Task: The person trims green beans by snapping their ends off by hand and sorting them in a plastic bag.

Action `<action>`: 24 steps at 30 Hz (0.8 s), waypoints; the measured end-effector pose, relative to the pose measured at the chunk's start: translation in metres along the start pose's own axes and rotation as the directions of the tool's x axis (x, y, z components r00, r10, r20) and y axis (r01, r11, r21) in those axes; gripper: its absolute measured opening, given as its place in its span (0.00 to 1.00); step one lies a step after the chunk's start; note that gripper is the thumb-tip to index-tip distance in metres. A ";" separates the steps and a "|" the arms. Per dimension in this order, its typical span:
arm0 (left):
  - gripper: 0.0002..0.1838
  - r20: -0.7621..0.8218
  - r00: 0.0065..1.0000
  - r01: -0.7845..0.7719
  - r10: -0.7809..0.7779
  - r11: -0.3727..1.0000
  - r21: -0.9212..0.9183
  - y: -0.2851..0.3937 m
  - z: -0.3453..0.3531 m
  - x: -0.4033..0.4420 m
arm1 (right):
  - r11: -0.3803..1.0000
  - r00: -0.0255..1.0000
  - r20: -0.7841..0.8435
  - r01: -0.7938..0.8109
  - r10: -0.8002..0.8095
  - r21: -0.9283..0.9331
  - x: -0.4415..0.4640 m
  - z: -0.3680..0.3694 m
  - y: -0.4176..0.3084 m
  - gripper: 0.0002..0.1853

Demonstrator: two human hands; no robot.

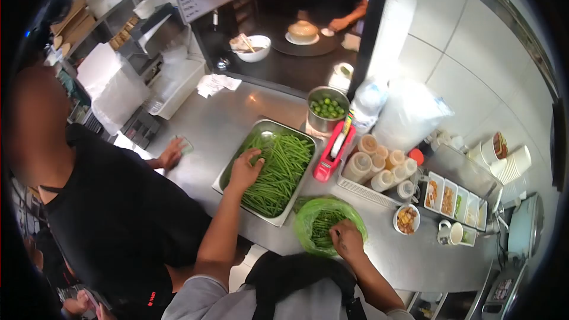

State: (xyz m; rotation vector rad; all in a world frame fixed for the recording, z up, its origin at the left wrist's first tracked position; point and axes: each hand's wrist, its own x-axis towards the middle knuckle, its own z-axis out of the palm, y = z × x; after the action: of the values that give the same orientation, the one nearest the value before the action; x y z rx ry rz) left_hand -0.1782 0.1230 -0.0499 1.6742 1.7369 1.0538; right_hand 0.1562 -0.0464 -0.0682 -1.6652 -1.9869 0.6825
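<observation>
A metal tray (285,217) full of long green beans (278,169) lies before me on the steel counter. My left hand (245,170) is over its left part, fingers a little apart and touching the beans. To the tray's lower right stands a green plastic bag (305,232), rolled open, with cut green beans (321,228) inside. Over the bag's right side is my right hand (348,240), its fingers drawn together. Whatever is between those fingertips is hidden.
A pot of green limes (328,108), a red tape dispenser (333,153) and a basket of squeeze bottles (379,166) stand behind. Farther right are a bowl (406,219), a mug (450,233) and topping containers (455,198). At left, a co-worker's hand (172,153) presses a cloth on the counter.
</observation>
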 end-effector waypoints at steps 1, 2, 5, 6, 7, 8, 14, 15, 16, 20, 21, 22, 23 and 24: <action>0.13 0.026 1.000 0.005 -0.005 1.000 -0.008 0.002 0.010 -0.007 | 1.000 0.999 -0.015 0.028 -0.028 -0.011 0.002 -0.003 -0.001 0.11; 0.11 -0.001 0.995 -0.100 0.100 0.994 -0.044 0.006 0.018 -0.015 | 0.998 0.998 -0.031 0.058 -0.058 -0.020 0.004 -0.005 -0.002 0.13; 0.09 0.147 0.979 -0.100 0.144 0.956 -0.275 0.059 0.039 -0.055 | 0.997 0.997 -0.025 0.071 -0.072 -0.021 0.008 -0.007 -0.004 0.13; 0.09 0.277 0.953 -0.019 0.122 0.938 -0.346 0.071 0.049 -0.070 | 0.997 0.997 -0.015 0.080 -0.080 -0.009 0.011 -0.005 -0.004 0.12; 0.09 0.440 0.891 0.062 0.108 0.933 -0.356 0.077 0.060 -0.085 | 0.997 0.997 -0.017 0.081 -0.081 -0.012 0.012 -0.001 -0.001 0.12; 0.10 0.557 0.814 0.063 0.166 0.928 -0.368 0.087 0.068 -0.097 | 0.996 0.996 0.019 0.085 -0.085 -0.033 0.014 0.005 0.002 0.14; 0.18 0.833 0.523 -0.099 0.181 0.983 -0.152 0.072 0.107 -0.135 | 0.969 0.998 0.058 0.024 -0.010 -0.245 0.034 0.020 0.003 0.19; 0.20 0.837 0.522 -0.171 0.166 0.981 -0.088 0.070 0.107 -0.135 | 0.973 0.999 -0.017 0.028 -0.033 -0.230 0.036 0.028 0.011 0.15; 0.22 0.824 0.539 -0.170 0.176 0.981 -0.098 0.067 0.108 -0.136 | 0.964 0.999 0.010 0.043 -0.041 -0.263 0.037 0.022 0.008 0.11; 0.26 0.790 0.571 -0.159 0.221 0.975 -0.158 0.063 0.106 -0.132 | 0.972 0.990 -0.077 0.096 -0.115 -0.216 0.046 0.028 0.009 0.09; 0.26 0.779 0.587 -0.168 0.222 0.974 -0.151 0.066 0.101 -0.129 | 0.975 0.992 -0.093 0.061 -0.083 -0.212 0.046 0.029 0.010 0.10; 0.26 0.783 0.597 -0.125 0.175 0.984 -0.125 0.079 0.091 -0.127 | 0.940 0.969 -0.137 0.156 -0.205 -0.305 0.046 0.029 0.007 0.05; 0.27 0.788 0.601 -0.078 0.130 0.992 -0.104 0.086 0.087 -0.126 | 0.937 0.967 -0.141 0.161 -0.213 -0.310 0.046 0.027 0.006 0.05; 0.26 0.727 0.659 -0.140 0.191 0.981 -0.132 0.063 0.109 -0.129 | 0.960 0.984 -0.102 0.117 -0.147 -0.253 0.045 0.024 0.005 0.08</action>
State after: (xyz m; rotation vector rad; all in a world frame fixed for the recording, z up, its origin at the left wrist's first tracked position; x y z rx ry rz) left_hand -0.0394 0.0129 -0.0820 1.8768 1.0076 0.3628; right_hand 0.1380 -0.0036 -0.0886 -1.6474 -2.1410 0.2893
